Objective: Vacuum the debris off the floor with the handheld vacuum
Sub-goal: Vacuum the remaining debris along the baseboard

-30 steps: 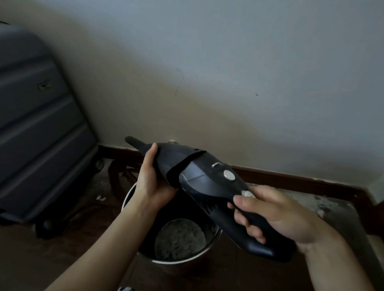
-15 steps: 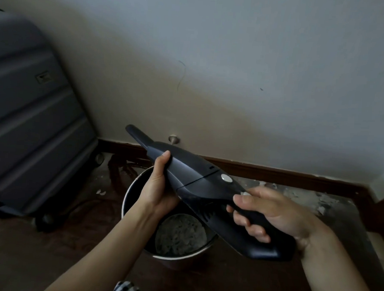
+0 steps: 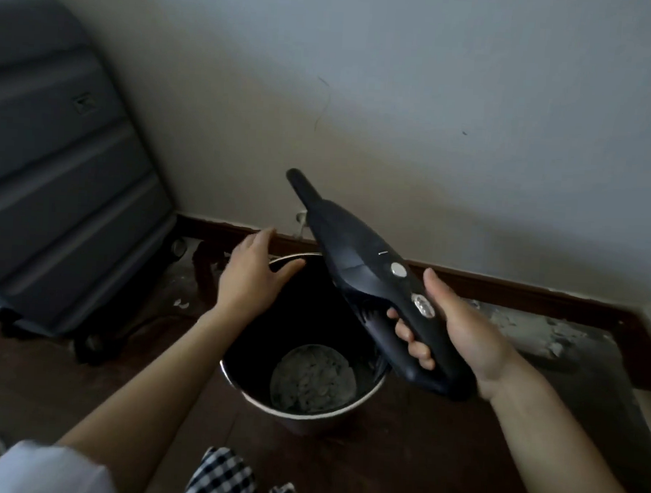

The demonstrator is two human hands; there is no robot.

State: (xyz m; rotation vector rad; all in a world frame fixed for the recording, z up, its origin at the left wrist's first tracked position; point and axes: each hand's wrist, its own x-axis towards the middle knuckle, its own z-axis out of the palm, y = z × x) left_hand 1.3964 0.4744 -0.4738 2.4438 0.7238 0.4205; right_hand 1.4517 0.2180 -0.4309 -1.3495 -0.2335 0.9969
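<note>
My right hand [image 3: 459, 328] grips the handle of the black handheld vacuum [image 3: 357, 263], which tilts with its narrow nozzle up and to the left, above a bin. My left hand [image 3: 253, 272] hovers over the bin's far left rim with fingers relaxed, holding nothing and apart from the vacuum. The round metal bin [image 3: 289, 408] stands on the dark floor below both hands, with a grey heap of debris [image 3: 313, 377] at its bottom. Pale debris [image 3: 538, 329] lies on the floor along the baseboard at the right.
A large blue-grey suitcase [image 3: 65, 149] leans against the wall at the left, on wheels. A dark wooden baseboard [image 3: 521, 290] runs along the white wall. Small white scraps [image 3: 181, 303] lie near the suitcase. Checked fabric [image 3: 225, 478] shows at the bottom edge.
My left hand let go of the vacuum's front body and moved left over the bin rim. My right hand swung the vacuum's nozzle upward. The front section now sits closed.
</note>
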